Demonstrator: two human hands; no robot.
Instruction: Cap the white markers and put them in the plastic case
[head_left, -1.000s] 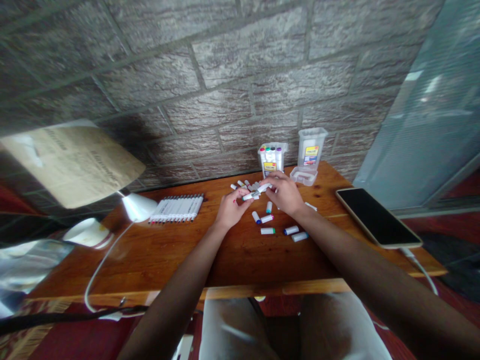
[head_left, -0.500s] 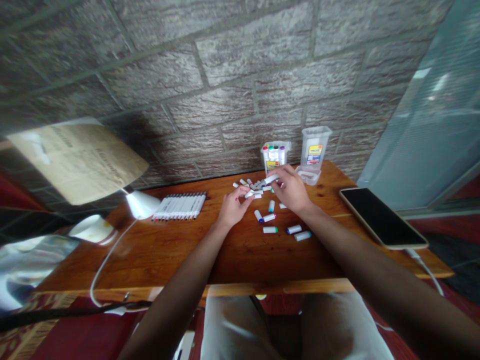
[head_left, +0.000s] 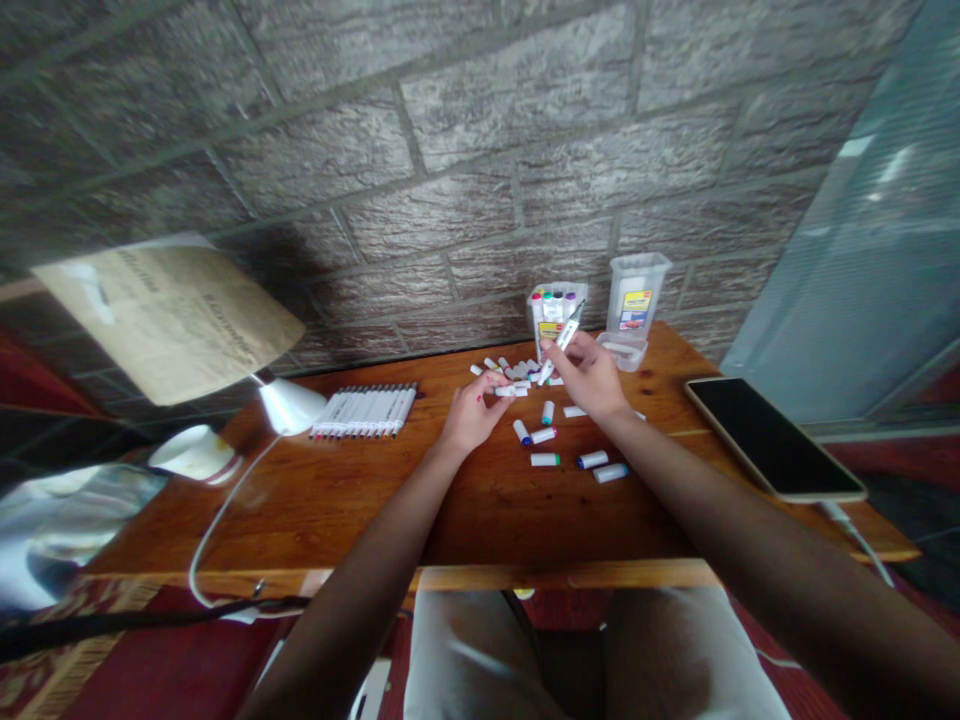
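My right hand (head_left: 594,378) is closed on a white marker (head_left: 561,348), which tilts up to the right with a narrow dark end at the top. My left hand (head_left: 471,412) pinches a short white marker cap (head_left: 505,391) between thumb and fingertips, just left of the marker and apart from it. Several loose caps lie below the hands, among them a blue-ended cap (head_left: 522,433), a green-ended cap (head_left: 545,460) and a teal-ended cap (head_left: 547,412). More white caps (head_left: 491,364) are scattered behind the left hand.
A clear case of markers (head_left: 549,328) stands by the wall, beside a tall clear container (head_left: 636,295) and its lid (head_left: 626,352). A row of markers (head_left: 365,411) lies left. A lamp (head_left: 289,408), a paper cup (head_left: 196,455) and a phone (head_left: 772,438) flank the wooden table (head_left: 480,525).
My right hand has turned the marker from nearly level to steeply upright, so its dark end shows. The left hand's cap has swung from slanted to nearly level. The view has shifted slightly.
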